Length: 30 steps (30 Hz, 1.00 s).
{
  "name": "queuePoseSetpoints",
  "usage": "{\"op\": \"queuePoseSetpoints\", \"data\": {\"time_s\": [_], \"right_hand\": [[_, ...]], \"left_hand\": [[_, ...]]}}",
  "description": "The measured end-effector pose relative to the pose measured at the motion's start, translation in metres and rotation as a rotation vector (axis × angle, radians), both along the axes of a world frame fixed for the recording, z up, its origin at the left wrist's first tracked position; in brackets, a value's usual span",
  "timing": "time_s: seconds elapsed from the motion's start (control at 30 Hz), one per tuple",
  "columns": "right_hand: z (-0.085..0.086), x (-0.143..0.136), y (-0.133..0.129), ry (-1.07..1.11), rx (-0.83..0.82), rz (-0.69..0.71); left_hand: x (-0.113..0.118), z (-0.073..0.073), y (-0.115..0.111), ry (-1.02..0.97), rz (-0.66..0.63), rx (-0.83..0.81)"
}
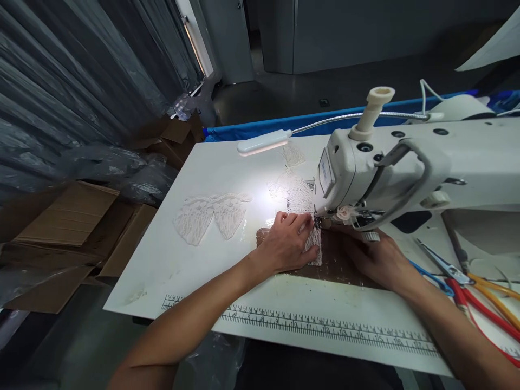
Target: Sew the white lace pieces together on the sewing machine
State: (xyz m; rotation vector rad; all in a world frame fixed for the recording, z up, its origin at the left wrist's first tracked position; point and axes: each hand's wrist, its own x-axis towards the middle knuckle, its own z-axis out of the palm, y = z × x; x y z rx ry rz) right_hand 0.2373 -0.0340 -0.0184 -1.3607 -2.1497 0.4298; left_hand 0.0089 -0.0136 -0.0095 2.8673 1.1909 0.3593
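Note:
A white sewing machine (377, 162) stands on the right, its needle area lit by a lamp. Under its head lies a white lace strip (316, 254), on a brown plate (335, 262). My left hand (289, 242) presses on this strip just left of the needle, fingers bent and thumb on the lace. My right hand (376, 260) rests on the right side of the plate; its fingertips are hidden in shadow under the machine head. More white lace (298, 189) spreads behind the needle. Two scalloped lace pieces (213, 214) lie flat on the left.
The white table (162, 254) has a ruler scale (300, 323) along its front edge. Scissors (444, 265) and coloured-handled tools (487, 303) lie at the right. A lamp (264, 142) reaches over the table. Open cardboard boxes (65, 216) stand on the left.

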Motion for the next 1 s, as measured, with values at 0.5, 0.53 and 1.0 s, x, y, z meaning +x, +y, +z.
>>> {"op": "queuePoseSetpoints", "data": {"time_s": [0.5, 0.53, 1.0], "right_hand": [[0.011, -0.002, 0.002, 0.041, -0.075, 0.014], [0.010, -0.002, 0.003, 0.039, -0.078, 0.031], [0.012, -0.028, -0.011, 0.221, -0.157, 0.194]], "left_hand": [[-0.027, 0.008, 0.004, -0.254, -0.330, -0.203], [-0.026, 0.008, 0.003, -0.248, -0.315, -0.201], [-0.019, 0.005, 0.005, -0.481, -0.283, -0.083]]}}
